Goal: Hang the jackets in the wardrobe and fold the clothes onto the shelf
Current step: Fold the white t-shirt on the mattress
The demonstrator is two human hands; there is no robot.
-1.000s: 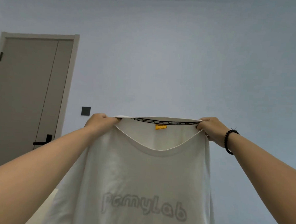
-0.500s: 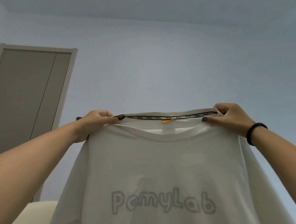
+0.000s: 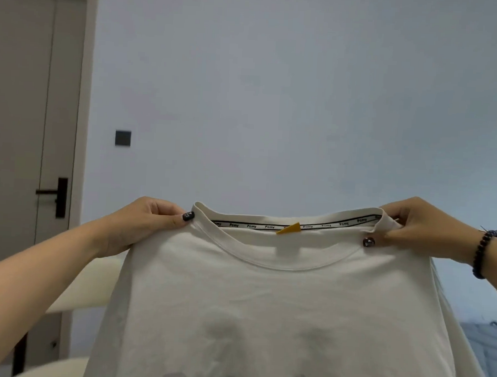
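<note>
T-shirt (image 3: 279,299) | shoulder edges pinched by both hands | hanging spread before wall (image 3: 275,89)

White T-shirt (image 3: 278,314) spread wide between left hand (image 3: 141,226) and right hand (image 3: 423,229), screening the lower middle, bare wall (image 3: 275,89) open above the collar, closed door (image 3: 29,119) far left, cream furniture edge (image 3: 92,289) low left, blue fabric (image 3: 489,345) low right.

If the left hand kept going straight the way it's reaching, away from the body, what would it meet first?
Probably nothing close. The left hand, pinching the white T-shirt at the shoulder, reaches toward the pale wall near the dark switch. Depth is unclear.
</note>
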